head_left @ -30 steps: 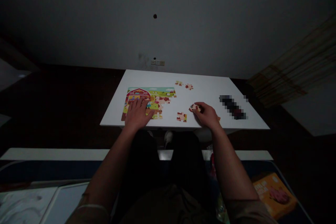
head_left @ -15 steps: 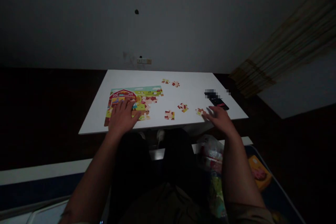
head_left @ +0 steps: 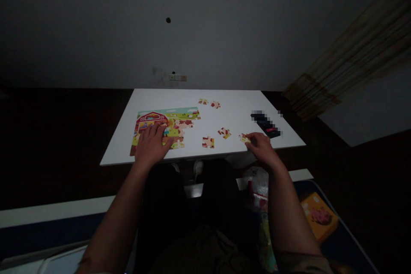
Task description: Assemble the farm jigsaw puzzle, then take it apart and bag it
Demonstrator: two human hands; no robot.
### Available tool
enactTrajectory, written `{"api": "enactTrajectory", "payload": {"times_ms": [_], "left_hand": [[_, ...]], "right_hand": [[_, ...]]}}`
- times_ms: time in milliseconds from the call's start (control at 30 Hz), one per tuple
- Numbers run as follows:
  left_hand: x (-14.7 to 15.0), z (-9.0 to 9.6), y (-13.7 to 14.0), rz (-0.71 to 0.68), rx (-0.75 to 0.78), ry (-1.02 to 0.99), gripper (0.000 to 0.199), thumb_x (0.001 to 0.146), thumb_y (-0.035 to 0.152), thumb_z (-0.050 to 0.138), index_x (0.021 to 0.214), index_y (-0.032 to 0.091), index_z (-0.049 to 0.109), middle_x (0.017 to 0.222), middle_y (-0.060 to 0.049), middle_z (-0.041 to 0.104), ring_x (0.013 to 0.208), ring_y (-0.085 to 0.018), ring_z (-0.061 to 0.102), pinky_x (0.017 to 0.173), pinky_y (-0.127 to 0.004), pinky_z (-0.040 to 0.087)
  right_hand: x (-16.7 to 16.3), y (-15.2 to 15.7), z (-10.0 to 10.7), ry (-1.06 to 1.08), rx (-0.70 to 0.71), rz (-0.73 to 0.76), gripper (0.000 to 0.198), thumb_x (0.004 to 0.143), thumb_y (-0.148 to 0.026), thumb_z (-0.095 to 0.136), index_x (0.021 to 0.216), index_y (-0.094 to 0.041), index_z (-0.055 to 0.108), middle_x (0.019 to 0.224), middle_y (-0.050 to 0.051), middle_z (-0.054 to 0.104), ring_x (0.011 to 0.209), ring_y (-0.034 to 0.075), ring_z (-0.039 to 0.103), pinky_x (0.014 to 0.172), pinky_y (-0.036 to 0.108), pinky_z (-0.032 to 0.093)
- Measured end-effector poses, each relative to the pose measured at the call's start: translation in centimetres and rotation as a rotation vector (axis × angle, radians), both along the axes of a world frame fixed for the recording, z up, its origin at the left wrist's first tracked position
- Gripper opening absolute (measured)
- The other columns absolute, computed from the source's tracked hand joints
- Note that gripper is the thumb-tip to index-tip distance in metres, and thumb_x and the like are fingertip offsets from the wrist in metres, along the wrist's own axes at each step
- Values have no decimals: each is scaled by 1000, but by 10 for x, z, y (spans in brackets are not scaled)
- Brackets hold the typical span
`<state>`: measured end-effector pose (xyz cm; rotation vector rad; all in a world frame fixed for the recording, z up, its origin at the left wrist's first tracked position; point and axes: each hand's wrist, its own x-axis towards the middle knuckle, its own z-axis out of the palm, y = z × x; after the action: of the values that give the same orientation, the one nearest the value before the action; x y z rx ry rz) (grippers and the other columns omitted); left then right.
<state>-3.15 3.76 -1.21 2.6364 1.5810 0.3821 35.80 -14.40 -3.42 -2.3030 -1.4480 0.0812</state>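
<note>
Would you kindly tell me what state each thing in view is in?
Farm puzzle: partly assembled, right side ragged.
Four puzzle pieces: loose on the table.
Left hand: spread over the puzzle.
Right hand: fingers bent, grip unclear.
Fifth piece: loose, at those fingertips.
Orange box: lying picture-side up.
Plastic bag: crumpled, contents unclear.
Dark object: lying on the table, pixelated.

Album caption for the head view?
Left hand rests on a farm jigsaw puzzle; right hand touches a loose piece.

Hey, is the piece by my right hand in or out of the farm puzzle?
Out: the piece is at the right hand, apart from the farm puzzle, with white table showing between.
</note>
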Motion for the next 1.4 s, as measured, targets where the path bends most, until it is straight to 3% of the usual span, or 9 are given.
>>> {"api": "enactTrajectory", "payload": {"times_ms": [300, 400, 567, 700, 800, 1100, 1300, 1400], "left_hand": [[-1, 2, -1, -19, 3, -17, 56, 91, 53, 36, 142, 29, 36, 151, -4, 33, 138, -33, 28, 113, -50, 22], [-2, 2, -1, -1, -5, -14, 56, 90, 53, 37, 142, 31, 35, 151, -3, 33, 139, -32, 26, 114, -50, 20], [-3, 1, 0, 13, -8, -15, 55, 90, 51, 38, 141, 30, 36, 151, -2, 33, 139, -32, 25, 114, -50, 20], [-4, 0, 0, 10, 4, -38, 54, 89, 51, 39, 139, 30, 39, 150, -3, 34, 138, -32, 27, 114, -49, 22], [-5, 0, 0, 12, 4, -58, 55, 89, 51, 40, 139, 29, 38, 150, -4, 34, 138, -32, 27, 114, -49, 21], [-5, -4, 1, 41, -2, -95, 54, 89, 50, 41, 138, 28, 39, 149, -5, 35, 138, -32, 27, 114, -49, 19], [-8, -7, -1, 43, 30, -90, 54, 90, 51, 39, 138, 27, 39, 149, -5, 35, 137, -31, 27, 114, -48, 18], [-8, -6, -2, 57, 22, -72, 54, 90, 50, 39, 139, 28, 38, 149, -3, 35, 137, -30, 27, 115, -47, 16]], "right_hand": [[-8, 31, 9, 48, 36, 83, 37, 78, -31, 56, 114, -24, 59, 112, 8, 64, 104, 26, 58, 96, 44, 44], [-11, 64, 21, 2, 37, 88, 40, 81, -37, 56, 118, -21, 60, 116, 11, 63, 105, 27, 58, 94, 41, 44], [-24, 148, 37, -36, 24, 120, 39, 90, -34, 45, 124, -18, 58, 125, 13, 60, 115, 26, 53, 99, 38, 39], [-37, 204, 35, -37, -9, 163, 43, 91, -32, 47, 130, -14, 53, 128, 16, 57, 118, 27, 49, 100, 40, 36], [-40, 225, 27, -49, -107, 187, 36, 89, -29, 52, 122, -16, 58, 123, 15, 60, 114, 27, 52, 97, 40, 37], [-38, 219, 28, -38, -215, 168, 43, 78, -20, 63, 121, -14, 59, 113, 17, 64, 104, 26, 58, 93, 40, 38], [-49, 198, 37, 88, -160, 135, 64, 66, -21, 75, 126, -17, 56, 115, 14, 63, 90, 21, 63, 79, 31, 47], [-56, 185, 45, 198, -153, 177, 46, 66, -23, 76, 111, -18, 66, 95, 10, 70, 77, 19, 65, 70, 29, 49]]}}
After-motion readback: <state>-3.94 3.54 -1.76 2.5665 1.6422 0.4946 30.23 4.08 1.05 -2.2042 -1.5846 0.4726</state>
